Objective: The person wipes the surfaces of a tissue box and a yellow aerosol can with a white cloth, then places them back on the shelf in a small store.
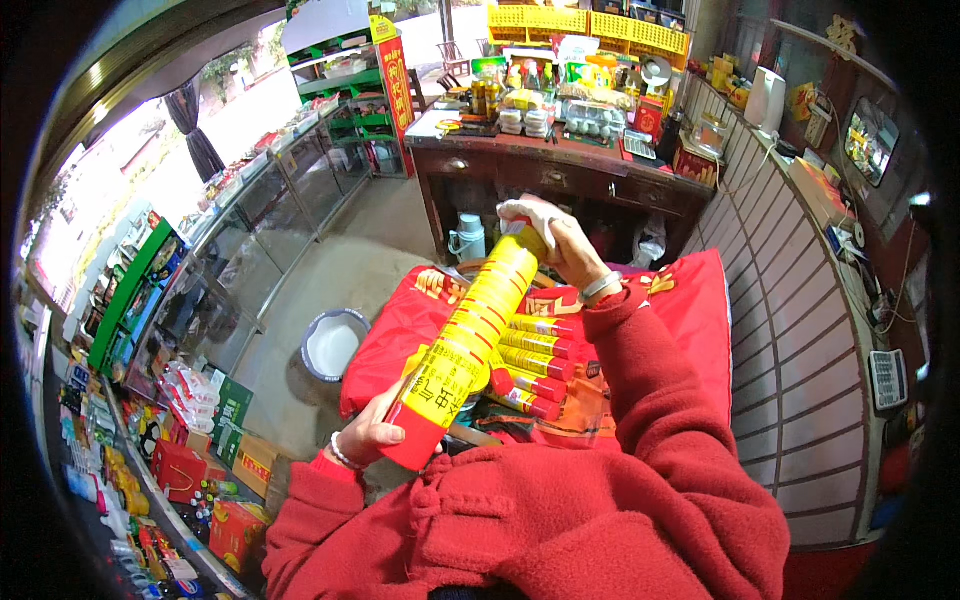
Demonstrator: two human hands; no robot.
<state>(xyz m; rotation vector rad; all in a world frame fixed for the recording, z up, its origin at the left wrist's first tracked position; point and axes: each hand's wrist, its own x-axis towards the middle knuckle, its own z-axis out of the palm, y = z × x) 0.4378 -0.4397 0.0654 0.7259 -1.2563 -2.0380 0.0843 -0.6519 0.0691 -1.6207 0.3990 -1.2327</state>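
A yellow and red aerosol insecticide can (472,322) with printed writing lies slantwise across my front, its near red end low on the left. My left hand (369,433) grips that red end, thumb on the side. My right hand (574,251) holds a white cloth (534,213) against the far end, wrapping partly around it. The cloth hides part of that end. Below the can, several similar yellow and red aerosol cans (536,364) lie in a row on red printed fabric (386,326). The held can covers some of them.
A white basin with a blue rim (335,345) stands on the floor at left. Ahead is a dark wooden desk (510,161) loaded with goods, with a light blue thermos (469,237) beneath. Glass display cases (251,262) line the left; a slatted panel (780,360) runs along the right.
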